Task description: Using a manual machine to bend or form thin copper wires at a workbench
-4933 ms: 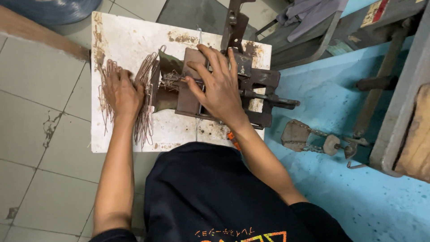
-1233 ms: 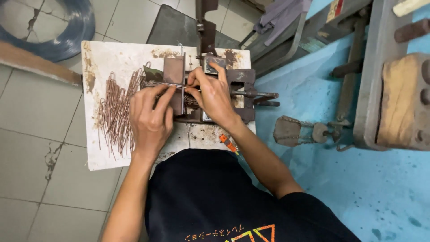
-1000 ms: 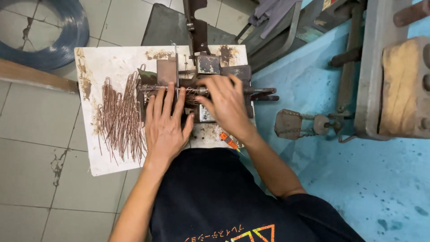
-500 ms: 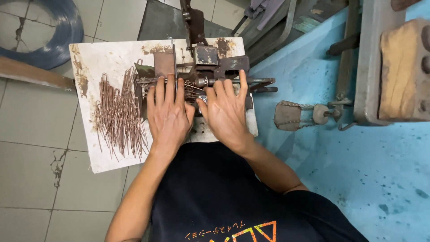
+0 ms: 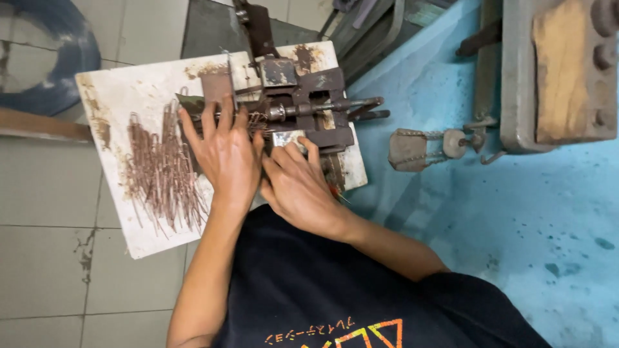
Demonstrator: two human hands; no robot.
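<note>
1. The left hand (image 5: pixel 225 154) is laid flat, fingers spread, on the rusty metal jig (image 5: pixel 303 109) at the white board's (image 5: pixel 148 238) far edge.
2. The right hand (image 5: pixel 300 190) is rested just beside it, fingers together, pinching nothing.
3. Bent wire pieces (image 5: pixel 161 174) are heaped toward the board's left edge.

You were looking down on a floor of pale grey tiles (image 5: pixel 51 193) with dark grout lines, and one tile near the bottom left was cracked and stained. To your right the floor was painted bright blue (image 5: pixel 516 212), worn and spotted in places. A coil of blue hose or cable (image 5: pixel 58 71) lay at the upper left, with a brown wooden plank (image 5: pixel 39 125) just below it. At the upper right stood a grey metal frame (image 5: pixel 516 77) holding a worn wooden block (image 5: pixel 567 71). The light was even and soft, without hard shadows.
</note>
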